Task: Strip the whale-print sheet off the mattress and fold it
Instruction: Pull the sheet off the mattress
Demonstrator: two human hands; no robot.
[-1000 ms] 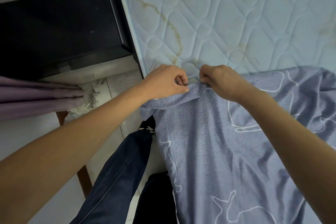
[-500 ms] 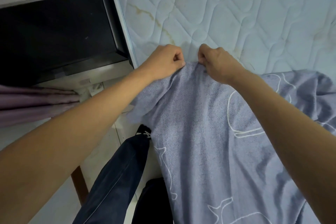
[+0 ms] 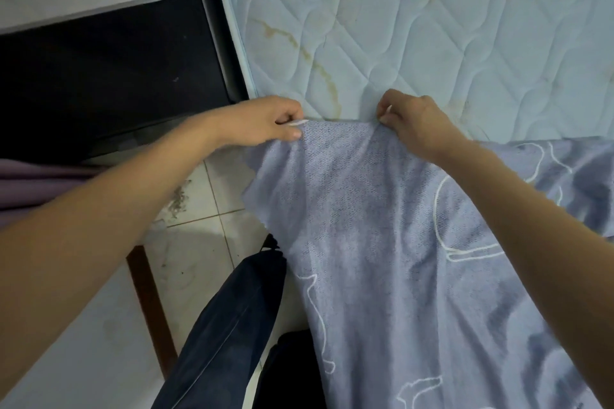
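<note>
With the mattress [image 3: 432, 26] bare across the upper frame, the left hand [image 3: 265, 123] and right hand [image 3: 412, 119] each pinch the whale-print sheet [image 3: 382, 242] edge at centre, so stripping looks mostly done and folding barely begun.

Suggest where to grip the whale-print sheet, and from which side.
Probably the far hem of the sheet, pinched apart as the left hand and right hand do, coming from the near side: that edge runs straight and free over the mattress.

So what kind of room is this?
Most likely a bedroom: a bare quilted mattress, a whale-print sheet pinched along its edge by the left hand and right hand, and a tiled floor beside it.
</note>
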